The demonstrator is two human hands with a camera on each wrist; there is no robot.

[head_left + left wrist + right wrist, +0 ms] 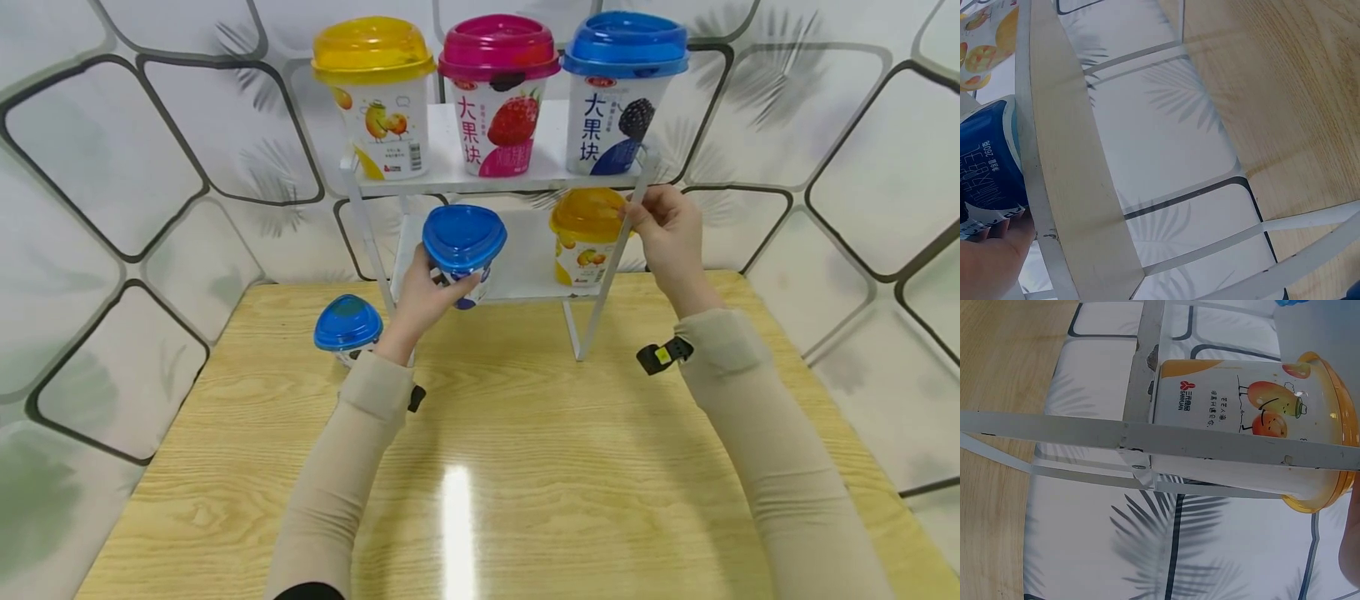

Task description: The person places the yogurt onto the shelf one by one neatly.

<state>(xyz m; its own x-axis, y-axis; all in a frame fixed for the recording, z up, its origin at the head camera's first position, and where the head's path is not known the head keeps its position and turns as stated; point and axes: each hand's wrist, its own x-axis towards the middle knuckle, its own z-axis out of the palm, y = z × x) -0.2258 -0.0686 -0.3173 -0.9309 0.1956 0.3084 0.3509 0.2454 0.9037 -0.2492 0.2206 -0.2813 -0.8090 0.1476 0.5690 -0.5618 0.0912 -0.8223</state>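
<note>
In my left hand (429, 296) is a blue-lidded yogurt cup (465, 242), gripped round its side just in front of the lower shelf. The left wrist view shows the blue lower part of that cup (988, 169) with fingers under it. My right hand (671, 233) pinches the right post of the white metal rack (611, 267). Right beside those fingertips, a yellow-lidded yogurt cup (588, 237) stands on the lower shelf; whether they also touch its lid I cannot tell. The same cup (1235, 400) lies behind the post in the right wrist view.
On the upper shelf stand a yellow-lidded cup (375, 96), a pink-lidded cup (498, 96) and another blue-lidded cup (622, 92). One more blue-lidded cup (347, 325) is on the wooden table (540, 467), left of the rack and partly behind my left forearm.
</note>
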